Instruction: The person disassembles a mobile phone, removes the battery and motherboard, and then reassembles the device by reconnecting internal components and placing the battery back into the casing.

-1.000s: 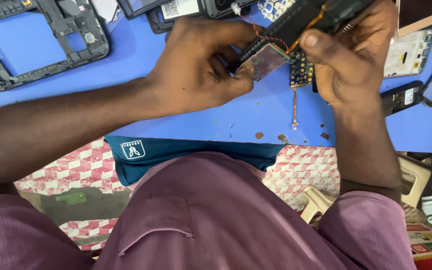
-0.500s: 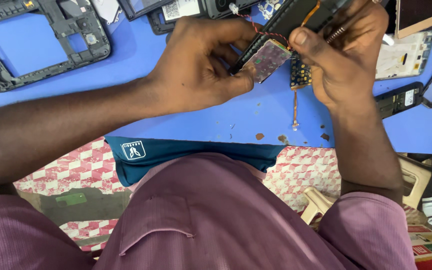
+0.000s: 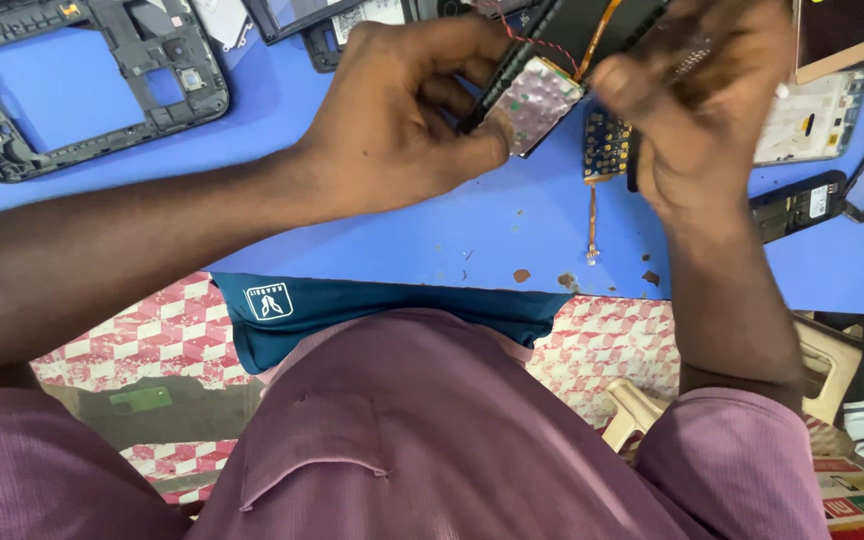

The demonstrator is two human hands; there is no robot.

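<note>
Surface [image 3: 432, 215]: a blue surface fills the upper half of the view, with small brown chips and marks near its front edge at about 6 o'clock from the hands.
Shirt [image 3: 422, 440]: the person's purple shirt fills the lower part of the view; a dark teal cloth [image 3: 352, 315] lies at the edge of the surface above it.
Floor covering [image 3: 167, 335]: a red-and-white patterned sheet shows at 7 o'clock and again at 5 o'clock below the surface.
Phone frame [image 3: 82, 80]: a large black middle frame, empty so the blue shows through, lies flat at 10 o'clock, well apart from the hands.
Left hand [image 3: 407, 115]: curled closed, thumb and fingers pinching the edge of a dark phone body [image 3: 572, 30] at 12 o'clock.
Right hand [image 3: 702, 110]: blurred, closed around the other end of the same phone body, thumb on top; held above the surface, at 1 o'clock.
Metal shield plate [image 3: 535, 102]: a small silver-pink square plate hangs tilted from the phone body between the two hands, touching the left thumb tip.
Wires [image 3: 542, 50]: thin red and orange leads run from the phone body toward the plate.
Keypad board [image 3: 607, 145]: a small dark board with gold dots lies just below the right hand, an orange ribbon trailing from it toward 6 o'clock.
White phone part [image 3: 812, 120]: a pale panel lies at 2 o'clock beside the right hand.
Black phone parts [image 3: 797, 205]: smaller dark pieces lie at 3 o'clock.
</note>
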